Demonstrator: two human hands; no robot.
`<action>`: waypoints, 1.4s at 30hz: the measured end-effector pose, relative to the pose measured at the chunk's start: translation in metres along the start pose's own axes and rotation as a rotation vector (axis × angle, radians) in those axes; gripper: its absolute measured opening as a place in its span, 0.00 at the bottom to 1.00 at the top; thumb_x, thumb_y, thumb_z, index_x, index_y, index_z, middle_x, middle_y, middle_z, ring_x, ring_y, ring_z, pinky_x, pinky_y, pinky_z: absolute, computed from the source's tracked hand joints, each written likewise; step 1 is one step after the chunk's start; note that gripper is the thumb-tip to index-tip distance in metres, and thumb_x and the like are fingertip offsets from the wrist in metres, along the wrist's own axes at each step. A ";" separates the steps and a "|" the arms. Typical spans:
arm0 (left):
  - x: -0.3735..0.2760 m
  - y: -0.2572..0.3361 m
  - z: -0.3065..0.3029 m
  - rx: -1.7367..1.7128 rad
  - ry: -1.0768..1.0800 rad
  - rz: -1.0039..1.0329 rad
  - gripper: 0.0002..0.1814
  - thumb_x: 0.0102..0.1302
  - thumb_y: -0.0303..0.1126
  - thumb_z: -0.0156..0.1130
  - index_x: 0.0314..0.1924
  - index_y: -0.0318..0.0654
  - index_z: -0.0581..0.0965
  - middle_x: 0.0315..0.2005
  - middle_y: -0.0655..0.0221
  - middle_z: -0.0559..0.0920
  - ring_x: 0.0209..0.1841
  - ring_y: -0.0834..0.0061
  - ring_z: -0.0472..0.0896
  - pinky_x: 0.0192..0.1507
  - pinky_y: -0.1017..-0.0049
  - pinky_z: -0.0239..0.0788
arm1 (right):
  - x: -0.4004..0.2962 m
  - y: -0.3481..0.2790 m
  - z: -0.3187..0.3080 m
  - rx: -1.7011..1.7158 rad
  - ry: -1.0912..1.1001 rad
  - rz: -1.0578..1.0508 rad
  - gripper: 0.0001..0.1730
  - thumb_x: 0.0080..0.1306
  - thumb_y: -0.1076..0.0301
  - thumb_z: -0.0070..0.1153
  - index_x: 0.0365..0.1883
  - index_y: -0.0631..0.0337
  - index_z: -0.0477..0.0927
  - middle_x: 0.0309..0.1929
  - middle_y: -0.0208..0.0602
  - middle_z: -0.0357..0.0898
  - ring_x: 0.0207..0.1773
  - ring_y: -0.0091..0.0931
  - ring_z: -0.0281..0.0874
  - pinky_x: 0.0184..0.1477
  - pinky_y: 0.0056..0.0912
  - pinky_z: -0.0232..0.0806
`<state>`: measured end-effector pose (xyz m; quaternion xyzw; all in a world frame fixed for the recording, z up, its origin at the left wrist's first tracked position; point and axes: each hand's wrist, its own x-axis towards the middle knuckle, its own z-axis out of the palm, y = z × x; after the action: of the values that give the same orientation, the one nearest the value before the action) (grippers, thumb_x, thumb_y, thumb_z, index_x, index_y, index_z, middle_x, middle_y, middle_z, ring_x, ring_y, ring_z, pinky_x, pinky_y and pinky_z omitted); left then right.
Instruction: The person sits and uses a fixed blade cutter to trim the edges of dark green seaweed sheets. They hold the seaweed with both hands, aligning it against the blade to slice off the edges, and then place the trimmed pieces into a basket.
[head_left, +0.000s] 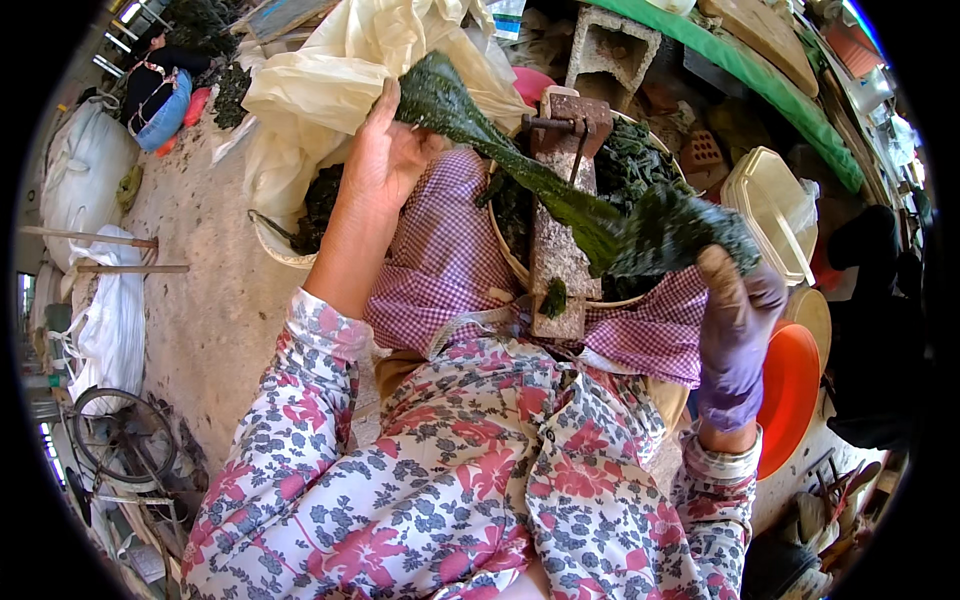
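Note:
A long, wet, dark green sheet of kelp (577, 210) stretches between my hands, slanting across a worn board. My bare left hand (390, 154) grips its upper end. My right hand (739, 322), in a soiled purple glove, clasps its broader lower end. Beneath the sheet, the wooden board (555, 262) runs from my lap over a round tub (514, 259) filled with kelp (637, 161). A rusty metal clamp (592, 124) with a bolt is fixed near the board's far end. One small kelp scrap (553, 298) lies on the near end.
Left of my knee, a tub (289, 255) holds dark kelp under a cream plastic sheet (322, 82). A concrete block (615, 52) stands ahead. An orange basin (787, 397) and a lidded container (765, 202) are on the right. Another person (157, 90) bends over kelp at far left.

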<state>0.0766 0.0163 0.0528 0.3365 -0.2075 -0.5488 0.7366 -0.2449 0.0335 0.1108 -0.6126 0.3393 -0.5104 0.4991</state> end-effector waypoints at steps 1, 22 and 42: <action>0.001 0.002 0.009 0.020 -0.013 0.020 0.19 0.64 0.44 0.53 0.46 0.37 0.71 0.39 0.68 0.78 0.38 0.74 0.76 0.34 0.77 0.69 | -0.002 -0.004 0.008 -0.045 -0.009 0.021 0.07 0.58 0.71 0.58 0.33 0.66 0.80 0.30 0.32 0.80 0.31 0.19 0.74 0.36 0.21 0.66; -0.021 -0.001 0.111 0.140 -0.295 0.162 0.17 0.60 0.43 0.58 0.36 0.34 0.78 0.38 0.61 0.80 0.38 0.75 0.80 0.33 0.76 0.75 | 0.016 0.012 0.011 -0.153 -0.253 0.081 0.32 0.52 0.52 0.63 0.47 0.67 0.72 0.39 0.41 0.78 0.41 0.25 0.76 0.43 0.25 0.69; 0.036 0.059 0.067 0.176 -0.115 0.374 0.15 0.63 0.42 0.53 0.42 0.38 0.75 0.37 0.66 0.81 0.39 0.69 0.80 0.34 0.69 0.74 | 0.021 0.005 0.009 0.107 -0.151 0.256 0.09 0.61 0.68 0.55 0.33 0.66 0.80 0.23 0.34 0.79 0.18 0.14 0.70 0.18 0.15 0.62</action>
<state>0.0816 -0.0261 0.1390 0.3231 -0.3550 -0.4009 0.7803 -0.2307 0.0150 0.1121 -0.5734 0.3487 -0.4124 0.6160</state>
